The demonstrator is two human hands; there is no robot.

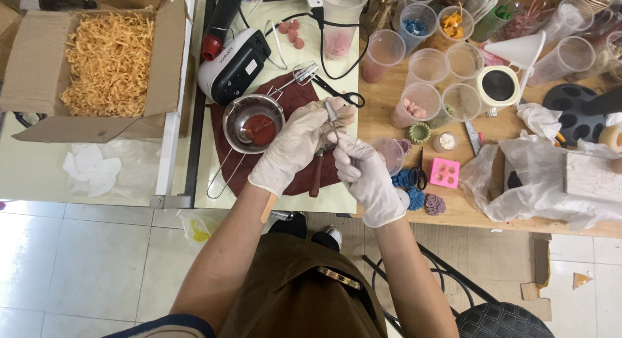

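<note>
Two gloved hands meet over a table: the left hand (pixel 295 147) and right hand (pixel 363 173) both grip a wooden-handled tool (pixel 317 176), just beside a small metal pot (pixel 254 124) of red liquid.

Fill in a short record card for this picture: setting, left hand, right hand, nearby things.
Setting: craft table seen from above
Left hand: white glove, holding a thin metal tool
Right hand: white glove, touching the same tool
Nearby: metal bowl with red liquid, hand mixer, scissors, plastic cups, pink mould
</note>
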